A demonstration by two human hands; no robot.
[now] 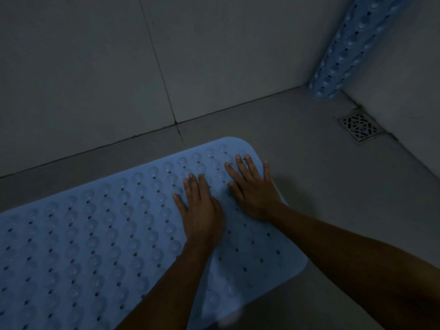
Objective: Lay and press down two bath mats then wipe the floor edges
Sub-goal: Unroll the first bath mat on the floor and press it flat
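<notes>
Grey tiled floor (321, 186) carrying a flat blue bath mat (95, 234), lying near the wall, rolled blue mat (352, 46) standing in the corner, metal drain grate (360, 126) sitting beside it

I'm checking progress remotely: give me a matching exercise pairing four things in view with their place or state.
Things:
1. flat pale blue rubber bath mat
2. rolled pale blue rubber bath mat
3. square metal floor drain grate
4. left hand and right hand

Places or states:
A. leaning in the wall corner
B. fingers straight, pressing down
C. set in the floor by the right wall
D. spread on the floor

Pairs: 1-D, 2-A, 3-C, 4-B
</notes>
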